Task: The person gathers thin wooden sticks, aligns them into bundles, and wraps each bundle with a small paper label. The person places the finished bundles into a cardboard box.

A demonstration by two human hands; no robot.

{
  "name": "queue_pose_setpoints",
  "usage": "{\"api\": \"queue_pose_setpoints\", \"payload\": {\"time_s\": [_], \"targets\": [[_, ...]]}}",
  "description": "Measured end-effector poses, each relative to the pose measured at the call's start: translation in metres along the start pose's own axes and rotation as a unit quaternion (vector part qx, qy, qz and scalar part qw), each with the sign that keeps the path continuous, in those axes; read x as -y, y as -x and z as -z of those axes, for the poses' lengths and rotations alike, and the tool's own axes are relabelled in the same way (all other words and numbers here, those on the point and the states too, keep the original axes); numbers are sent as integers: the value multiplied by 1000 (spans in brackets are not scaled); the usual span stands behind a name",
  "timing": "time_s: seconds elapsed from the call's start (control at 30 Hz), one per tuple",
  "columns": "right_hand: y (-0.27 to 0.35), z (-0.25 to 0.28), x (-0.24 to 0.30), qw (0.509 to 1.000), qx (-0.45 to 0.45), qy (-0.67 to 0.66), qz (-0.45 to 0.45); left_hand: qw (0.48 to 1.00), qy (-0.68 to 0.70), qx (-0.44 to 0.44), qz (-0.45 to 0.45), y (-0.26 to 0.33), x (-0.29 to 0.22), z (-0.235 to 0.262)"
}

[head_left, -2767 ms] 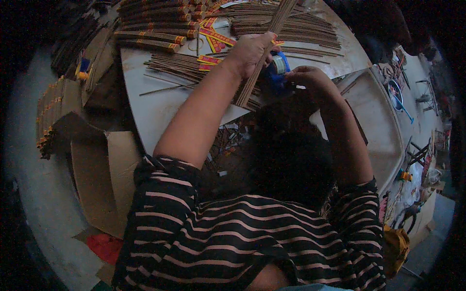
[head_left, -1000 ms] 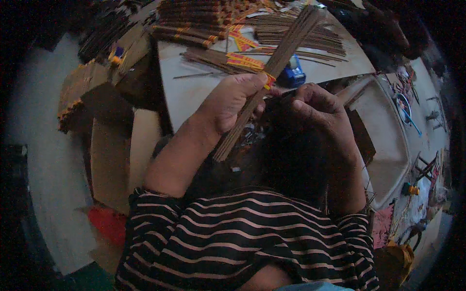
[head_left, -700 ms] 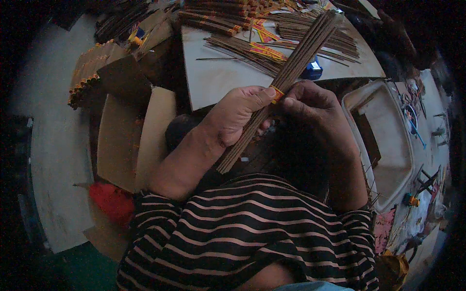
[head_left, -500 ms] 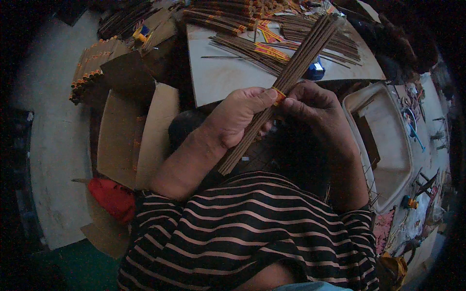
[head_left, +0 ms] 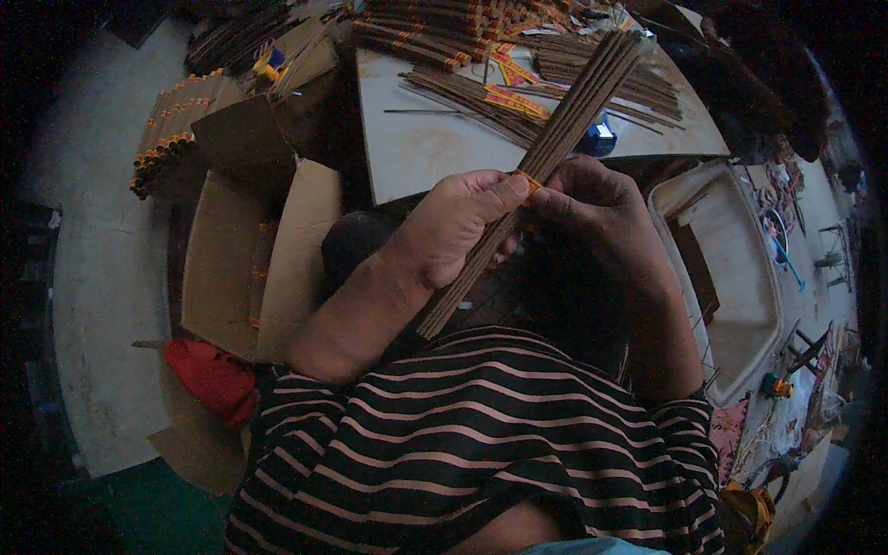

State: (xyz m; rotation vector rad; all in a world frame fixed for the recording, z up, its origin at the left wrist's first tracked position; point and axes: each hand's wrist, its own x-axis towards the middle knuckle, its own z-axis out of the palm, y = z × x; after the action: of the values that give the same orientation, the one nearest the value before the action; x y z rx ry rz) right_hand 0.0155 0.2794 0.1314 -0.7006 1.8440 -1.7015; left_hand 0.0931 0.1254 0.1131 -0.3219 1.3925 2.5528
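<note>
A bundle of long brown incense sticks (head_left: 578, 97) slants up and away in front of my striped shirt. My left hand (head_left: 472, 208) is closed round its lower half, the thumb pressing on a narrow yellow-and-red paper band (head_left: 529, 179) that circles the sticks. From the other side my right hand (head_left: 587, 196) pinches at the band's edge with thumb and forefinger. Its other fingers are curled, partly behind the bundle. The lower ends of the sticks stick out below my left hand.
Ahead stands a pale table (head_left: 407, 139) with loose sticks (head_left: 472, 100), red-and-yellow paper labels (head_left: 514, 98), stacked bundles (head_left: 416, 37) and a small blue object (head_left: 599, 135). An open cardboard box (head_left: 217, 259) is left, near more bundles (head_left: 171, 120). A white tub (head_left: 745, 342) is right.
My right thumb and fingers have shifted slightly left round the bundle. The paper band shows narrower than before, lying closer to the sticks. My left hand keeps its hold.
</note>
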Motion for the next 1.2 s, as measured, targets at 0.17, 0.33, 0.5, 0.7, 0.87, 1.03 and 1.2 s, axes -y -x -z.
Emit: {"api": "queue_pose_setpoints", "payload": {"time_s": [0.17,0.33,0.5,0.7,0.87,1.03,1.2], "targets": [[3,-5,4,999,-10,-34,-18,999,-34,-19,-9,4,-2,-3],[3,-4,0,999,-8,-49,-19,999,-26,-16,-17,5,0,-4],[0,0,-8,999,2,24,29,1000,-11,-21,-7,15,-2,-12],[4,-2,-3,999,5,47,4,1000,2,-12,-20,17,4,-9],[3,-3,-12,999,-8,8,38,999,44,7,-16,16,4,-10],[5,-4,-12,999,-21,-12,38,997,64,30,-13,18,5,-7],[4,-3,-15,995,-11,-42,87,997,66,39,-28,20,5,-12]]}}
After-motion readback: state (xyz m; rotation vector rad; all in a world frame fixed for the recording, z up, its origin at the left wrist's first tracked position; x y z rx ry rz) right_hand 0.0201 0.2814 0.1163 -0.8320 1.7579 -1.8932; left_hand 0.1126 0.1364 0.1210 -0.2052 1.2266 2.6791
